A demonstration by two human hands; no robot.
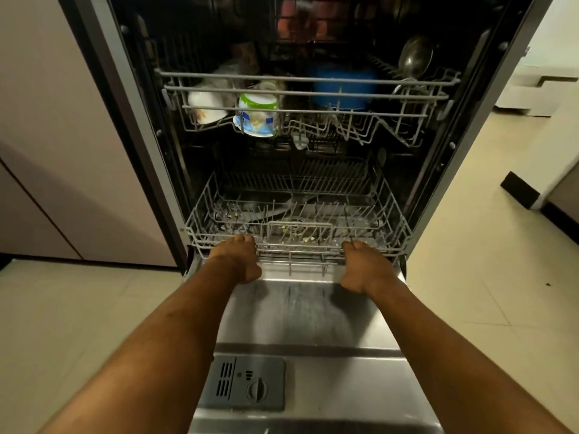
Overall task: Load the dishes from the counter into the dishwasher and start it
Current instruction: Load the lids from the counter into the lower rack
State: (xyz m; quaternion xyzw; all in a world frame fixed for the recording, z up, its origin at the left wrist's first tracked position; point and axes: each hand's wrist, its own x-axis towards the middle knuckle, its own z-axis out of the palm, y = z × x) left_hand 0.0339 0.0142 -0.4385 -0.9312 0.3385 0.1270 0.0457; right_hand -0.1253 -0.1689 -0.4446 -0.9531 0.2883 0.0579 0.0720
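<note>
Ahead of both hands, dishwasher (127,89) stands open, door (313,308) flat under the forearms. Above the hands, upper rack (313,79), loaded. At the hands, lower rack (200,202): left hand (236,258) and right hand (365,264) each curl fingers over its front rail, gripping it. Blue bowl (341,86) above right hand, white bowl (205,104) above left, ladle (415,56) far right.

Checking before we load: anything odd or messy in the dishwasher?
Yes: yellowish food scraps lie under the lower rack, front centre, between the left hand and right hand gripping its front rail. Likely old residue.
</note>
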